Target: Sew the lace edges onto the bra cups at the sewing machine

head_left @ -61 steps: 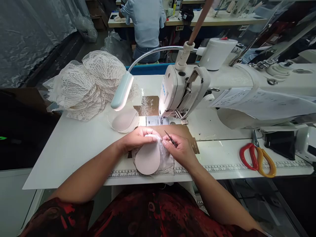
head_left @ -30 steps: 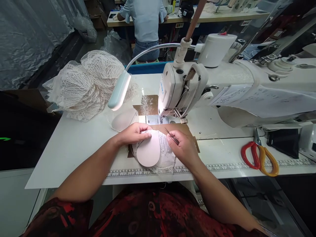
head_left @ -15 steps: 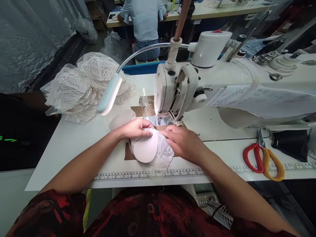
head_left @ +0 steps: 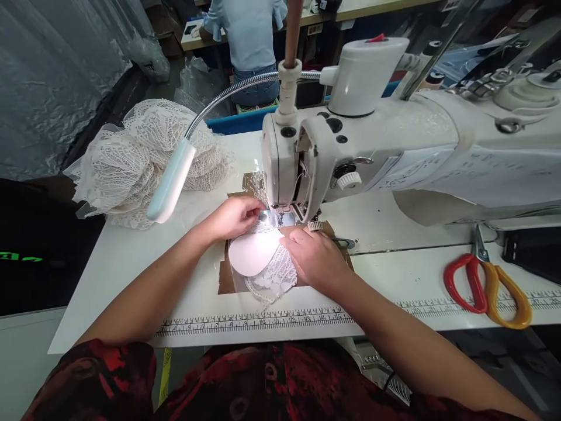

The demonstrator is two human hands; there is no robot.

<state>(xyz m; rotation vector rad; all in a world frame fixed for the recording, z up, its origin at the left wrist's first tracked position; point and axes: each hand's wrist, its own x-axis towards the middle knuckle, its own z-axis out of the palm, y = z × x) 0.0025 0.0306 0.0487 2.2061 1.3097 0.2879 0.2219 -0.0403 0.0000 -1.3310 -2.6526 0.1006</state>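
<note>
White pad [head_left: 254, 255], turned nearer presser foot [head_left: 280, 217], contact unclear

My right hand [head_left: 313, 257] hides part of the lace [head_left: 274, 276]; a metal piece [head_left: 346, 242] beside it I can't make out. The writing on the paper [head_left: 504, 172] at right is too faint to read. The machine [head_left: 394, 134] runs past the right edge; the top edge cuts off a co-worker [head_left: 249, 35].
</note>
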